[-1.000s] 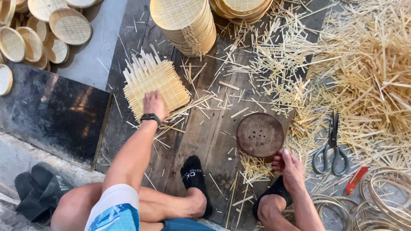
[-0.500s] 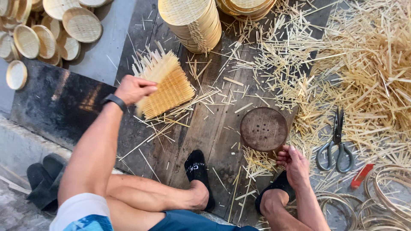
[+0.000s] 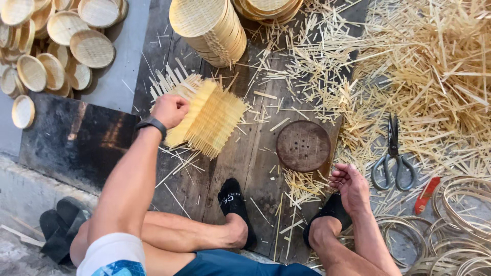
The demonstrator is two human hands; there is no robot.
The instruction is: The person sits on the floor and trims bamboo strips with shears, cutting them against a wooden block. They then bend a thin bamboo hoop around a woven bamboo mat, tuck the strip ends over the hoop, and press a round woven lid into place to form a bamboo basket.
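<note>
**Lifting a woven bamboo mat off the boards, one-handed**

Scanning from the left edge: a scatter of finished round woven trays (image 3: 92, 48) lies on grey ground, well apart from the work. Below them, a dark slab (image 3: 71, 138), then a pair of black sandals (image 3: 59, 230) by the person's hip.

Left hand (image 3: 170, 110), black band at the wrist, is clenched on the near-left edge of a square woven mat (image 3: 209, 120) of pale bamboo strips. Mat is tilted, one side up, loose strip ends fanning out past the weave. It hangs over the dark wooden boards (image 3: 240, 163), just in front of a tall stack of trays (image 3: 209, 28).

Judgement on handling: the weave looks unbound at the edges, so a pinch at one corner may let strips slide out. Better a grip well into the woven part, thumb over, fingers under, and the mat kept fairly flat while it is carried. Watch the fanned ends near the stack; they could snag.

Centre: a dark round disc (image 3: 303, 145) with small holes lies flat on the boards, apart from the mat. Feet in black socks rest on either side of a small pile of strips.

Right hand (image 3: 349, 185) sits by the right foot, fingers loosely curled, holding nothing that I can make out.

Further right: scissors (image 3: 393, 156) on the ground, a red-handled tool (image 3: 426, 194) just beside them, a big heap of bamboo offcuts (image 3: 434, 76) above, and bamboo hoops (image 3: 460, 204) at the corner.
</note>
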